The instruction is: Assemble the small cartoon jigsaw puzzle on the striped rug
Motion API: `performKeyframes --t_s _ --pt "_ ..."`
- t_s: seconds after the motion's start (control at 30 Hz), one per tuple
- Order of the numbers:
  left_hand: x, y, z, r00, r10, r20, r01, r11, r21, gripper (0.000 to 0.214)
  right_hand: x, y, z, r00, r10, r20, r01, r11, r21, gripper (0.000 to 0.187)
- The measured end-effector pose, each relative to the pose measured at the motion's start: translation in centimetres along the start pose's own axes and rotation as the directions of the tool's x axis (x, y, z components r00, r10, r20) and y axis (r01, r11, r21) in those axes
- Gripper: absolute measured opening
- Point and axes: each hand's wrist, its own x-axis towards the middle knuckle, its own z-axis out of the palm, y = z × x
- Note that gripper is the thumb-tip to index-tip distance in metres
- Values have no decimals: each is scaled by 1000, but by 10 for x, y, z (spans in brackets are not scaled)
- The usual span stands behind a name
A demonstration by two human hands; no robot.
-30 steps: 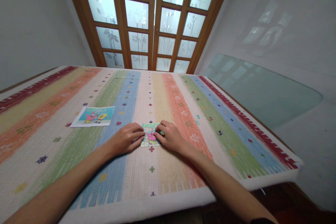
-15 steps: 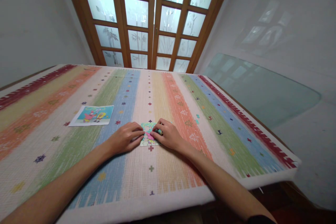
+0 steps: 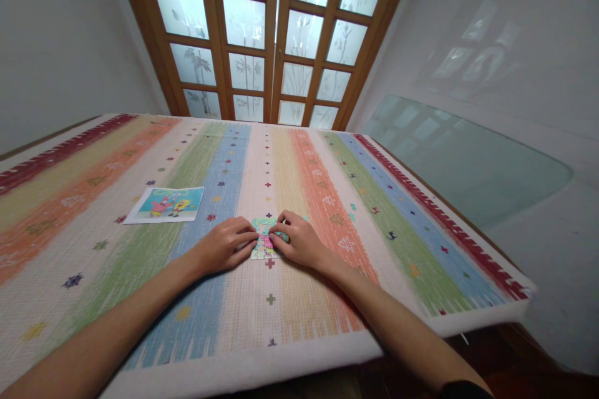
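Note:
A small jigsaw puzzle [image 3: 263, 243] with a pink and green cartoon picture lies on the striped cloth near the middle of the table. My left hand [image 3: 227, 244] rests flat beside its left edge, fingertips touching it. My right hand [image 3: 297, 241] covers its right side, with fingers curled and pinched on a small puzzle piece [image 3: 281, 235] pressed against the puzzle. Part of the puzzle is hidden under both hands.
A printed cartoon reference picture [image 3: 166, 204] lies to the left on the striped tablecloth [image 3: 327, 187]. Wooden glass-paned doors [image 3: 266, 37] stand beyond the far edge. A glass pane [image 3: 458, 156] leans by the right wall. The table's front edge is close to me.
My right hand has slid slightly left over the puzzle, closing the gap to my left hand. The left hand has barely moved.

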Motion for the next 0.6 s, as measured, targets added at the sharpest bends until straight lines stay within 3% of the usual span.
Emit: performKeyframes --t_s 0.23,0.6 --pt "0 0 1 1000 9 0 -9 1000 1 23 -1 -2 0 999 -45 16 46 992 -118 17" --pt "-1 0 0 1000 -8 16 8 1000 0 23 4 -5 -11 984 -119 132 150 954 -261 24"
